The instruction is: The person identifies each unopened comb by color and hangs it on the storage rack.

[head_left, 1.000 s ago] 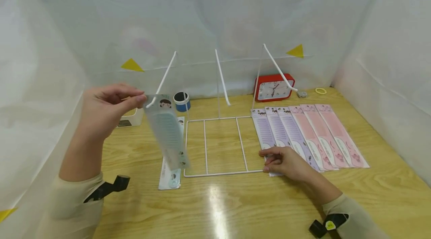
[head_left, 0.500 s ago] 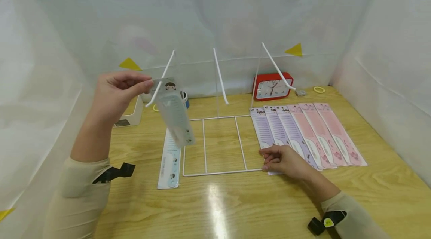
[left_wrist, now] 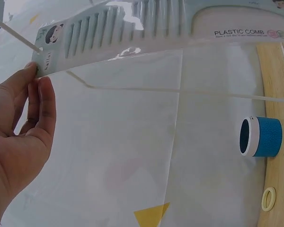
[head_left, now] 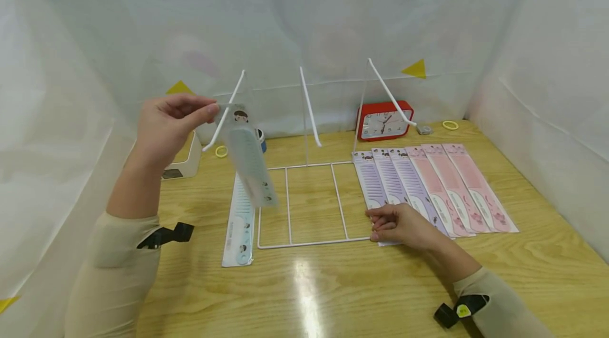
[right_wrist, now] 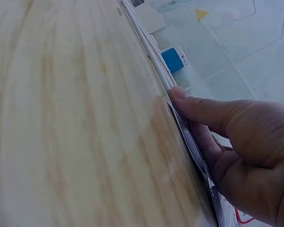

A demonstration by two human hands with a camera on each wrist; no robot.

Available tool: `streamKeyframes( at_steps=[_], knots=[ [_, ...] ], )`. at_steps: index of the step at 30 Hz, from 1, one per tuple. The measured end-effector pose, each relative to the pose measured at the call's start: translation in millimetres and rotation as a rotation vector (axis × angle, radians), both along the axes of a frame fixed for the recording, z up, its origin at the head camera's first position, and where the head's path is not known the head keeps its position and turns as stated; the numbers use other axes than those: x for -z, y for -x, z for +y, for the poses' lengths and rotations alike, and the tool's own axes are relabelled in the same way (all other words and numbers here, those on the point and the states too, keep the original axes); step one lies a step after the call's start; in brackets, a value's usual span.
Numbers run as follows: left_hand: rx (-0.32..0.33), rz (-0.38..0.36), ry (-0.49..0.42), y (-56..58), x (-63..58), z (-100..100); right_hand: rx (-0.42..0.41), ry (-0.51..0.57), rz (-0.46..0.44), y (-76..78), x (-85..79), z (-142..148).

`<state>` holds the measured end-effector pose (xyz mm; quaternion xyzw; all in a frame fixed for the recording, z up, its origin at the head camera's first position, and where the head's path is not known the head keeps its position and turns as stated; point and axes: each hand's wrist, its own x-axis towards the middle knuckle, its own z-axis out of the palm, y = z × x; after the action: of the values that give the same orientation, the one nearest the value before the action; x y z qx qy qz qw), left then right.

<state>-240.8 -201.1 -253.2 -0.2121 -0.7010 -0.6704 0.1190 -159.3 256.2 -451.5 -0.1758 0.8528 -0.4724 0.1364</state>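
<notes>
My left hand (head_left: 168, 121) pinches the top corner of a pale green packaged plastic comb (head_left: 249, 158) between thumb and fingers. The comb hangs at a slant on the left prong of the white wire display rack (head_left: 291, 206); in the left wrist view the prong (left_wrist: 14, 33) appears to run through the package top. At the rack's front right corner, my right hand (head_left: 402, 227) holds the base wire (right_wrist: 156, 61) near the tabletop, beside the purple comb packs (head_left: 371, 179). Another green comb pack (head_left: 239, 235) lies along the rack's left side, partly covered by the held one.
Pink comb packs (head_left: 459, 184) lie fanned at the right. A red clock (head_left: 385, 120), a grey object (head_left: 425, 129) and a yellow ring (head_left: 450, 125) stand behind. At the back left are a blue cylinder (left_wrist: 267, 136), a white box (head_left: 189, 161) and another yellow ring (head_left: 221, 151).
My left hand has moved up, right and farther back with the green comb, along the left prong. My right hand has stayed at the rack's corner.
</notes>
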Motion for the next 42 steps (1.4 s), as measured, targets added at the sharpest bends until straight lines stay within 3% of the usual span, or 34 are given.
streamKeyframes(
  at_steps=[7, 16, 26, 33, 39, 42],
  knots=[
    [-0.024, -0.008, -0.012, 10.2, -1.0, 6, 0.013, 0.081, -0.008, -1.2, 5.6, -2],
    [0.017, 0.02, -0.055, 18.0, 2.7, 7, 0.047, 0.092, 0.013, -4.9, 7.2, -3],
    [-0.073, -0.063, 0.07, 31.4, -3.4, 11, 0.051, 0.084, 0.0, -3.5, 2.8, -1],
    [-0.037, -0.059, 0.002, 42.7, 2.5, 14, 0.048, 0.082, -0.004, -1.5, 5.3, -1],
    [-0.111, -0.054, 0.081, 46.3, 3.6, 18, 0.043, 0.062, 0.011, -0.4, 6.5, 1],
    [-0.125, -0.069, 0.075, 47.9, 3.2, 18, 0.044, 0.056, 0.012, -0.5, 4.7, 0]
  ],
)
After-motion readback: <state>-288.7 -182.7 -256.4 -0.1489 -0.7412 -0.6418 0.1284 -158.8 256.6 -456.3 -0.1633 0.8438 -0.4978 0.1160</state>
